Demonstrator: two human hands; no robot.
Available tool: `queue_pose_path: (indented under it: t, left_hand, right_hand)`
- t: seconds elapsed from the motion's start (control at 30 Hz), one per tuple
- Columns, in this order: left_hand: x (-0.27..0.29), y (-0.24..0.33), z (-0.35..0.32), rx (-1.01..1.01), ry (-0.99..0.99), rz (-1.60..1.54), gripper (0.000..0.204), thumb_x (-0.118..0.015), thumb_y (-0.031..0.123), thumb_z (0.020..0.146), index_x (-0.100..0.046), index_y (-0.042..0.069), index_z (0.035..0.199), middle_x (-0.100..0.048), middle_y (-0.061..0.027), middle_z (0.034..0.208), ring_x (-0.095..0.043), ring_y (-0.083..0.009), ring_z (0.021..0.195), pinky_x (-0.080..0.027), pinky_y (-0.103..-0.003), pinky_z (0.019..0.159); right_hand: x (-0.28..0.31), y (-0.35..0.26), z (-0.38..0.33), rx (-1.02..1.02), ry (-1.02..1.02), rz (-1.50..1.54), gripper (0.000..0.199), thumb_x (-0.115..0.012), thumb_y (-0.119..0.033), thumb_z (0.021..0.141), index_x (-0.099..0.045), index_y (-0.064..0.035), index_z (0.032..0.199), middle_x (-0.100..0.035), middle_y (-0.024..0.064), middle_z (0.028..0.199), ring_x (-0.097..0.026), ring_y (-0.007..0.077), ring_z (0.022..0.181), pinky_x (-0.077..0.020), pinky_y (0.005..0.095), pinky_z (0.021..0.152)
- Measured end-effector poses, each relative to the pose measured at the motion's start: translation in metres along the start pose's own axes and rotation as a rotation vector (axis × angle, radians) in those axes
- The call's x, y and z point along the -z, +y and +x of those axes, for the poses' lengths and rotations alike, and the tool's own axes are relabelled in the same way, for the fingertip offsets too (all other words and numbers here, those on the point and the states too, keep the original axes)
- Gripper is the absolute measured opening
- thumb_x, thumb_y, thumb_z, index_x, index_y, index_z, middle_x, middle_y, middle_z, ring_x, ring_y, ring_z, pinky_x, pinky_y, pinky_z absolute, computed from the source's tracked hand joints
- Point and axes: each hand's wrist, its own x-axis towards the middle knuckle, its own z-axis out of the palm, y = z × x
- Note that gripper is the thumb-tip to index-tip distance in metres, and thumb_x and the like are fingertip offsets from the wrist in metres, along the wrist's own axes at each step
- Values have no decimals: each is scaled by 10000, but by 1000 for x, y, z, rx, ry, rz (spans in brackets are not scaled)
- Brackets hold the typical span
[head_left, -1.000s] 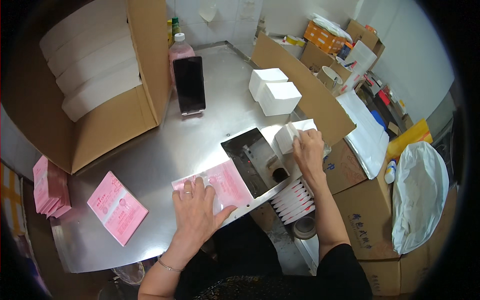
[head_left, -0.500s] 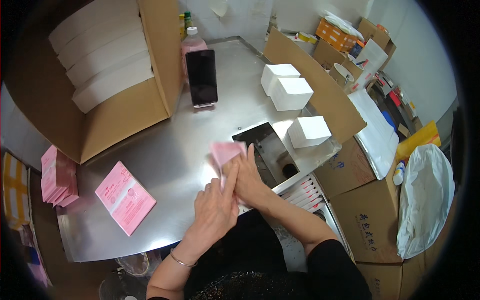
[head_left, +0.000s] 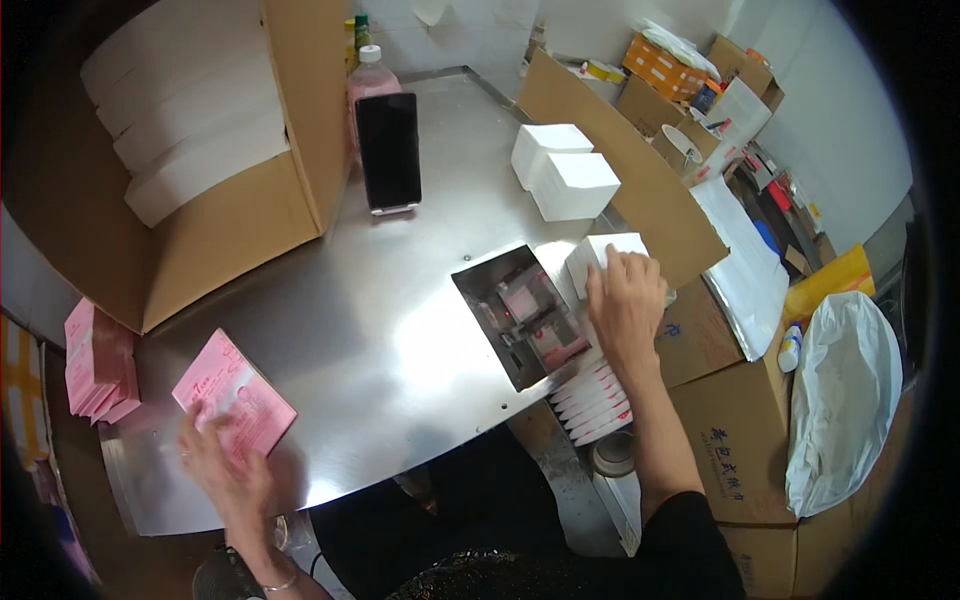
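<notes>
L hand [head_left: 225, 460] open over pink stack [head_left: 240, 385], lwr left; R hand [head_left: 627, 300] at white block [head_left: 584, 268], mid-right, grip unclear; wide tabletop [head_left: 370, 330] btwn.

Flat pink packets [head_left: 250, 392] — squared white stack [head_left: 585, 266]

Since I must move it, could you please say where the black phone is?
In the head view, the phone stands left of centre on the metal table, right of the open cardboard box, in front of the pink bottle.
</notes>
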Motion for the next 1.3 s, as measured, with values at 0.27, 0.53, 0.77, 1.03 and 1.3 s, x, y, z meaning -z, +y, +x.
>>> queue_pose_path:
  t: [0.27,0.53,0.77,1.03,1.3]
  left_hand:
    - [3,-5,17,19,-198,301,198,-606,24,789,-578,57,982,-580,-140,961,-532,-348,1025,-313,-551,1072]
    - [-83,107,12,-418,-315,-153,208,-641,32,810,-608,45,1015,-539,-142,964,-514,-334,943,-384,-450,896]
    - [-92,124,6,-465,-455,-308,327,-684,23,751,-611,13,1069,-546,-176,1070,-533,-336,1009,-413,-425,881]
    - [-91,116,13,-340,-318,-140,766,-797,336,637,-557,23,1293,-425,-247,1493,-478,-407,1299,-418,-467,822]
    - [-94,114,15,-395,-212,-12,677,-730,358,737,-571,73,1330,-430,-258,1480,-412,-443,1345,-387,-512,894]
  right_hand:
    - [-22,31,-4,-198,-163,-4,177,-641,-182,896,-706,-28,839,-617,121,870,-575,308,907,-440,464,787]
    - [-19,43,-7,-275,-173,82,189,-627,-177,909,-742,-35,861,-644,135,877,-590,322,889,-454,472,751]
    - [-15,31,-12,-97,8,118,315,-615,2,823,-681,-19,1130,-666,170,1008,-628,370,963,-489,458,841]
    - [26,-123,-72,546,-254,593,393,-606,-148,838,-634,71,1163,-607,189,1075,-612,335,1018,-298,691,1102]
    - [14,-124,-43,336,-161,845,258,-603,-47,734,-646,51,969,-653,213,941,-639,379,848,-474,532,968]
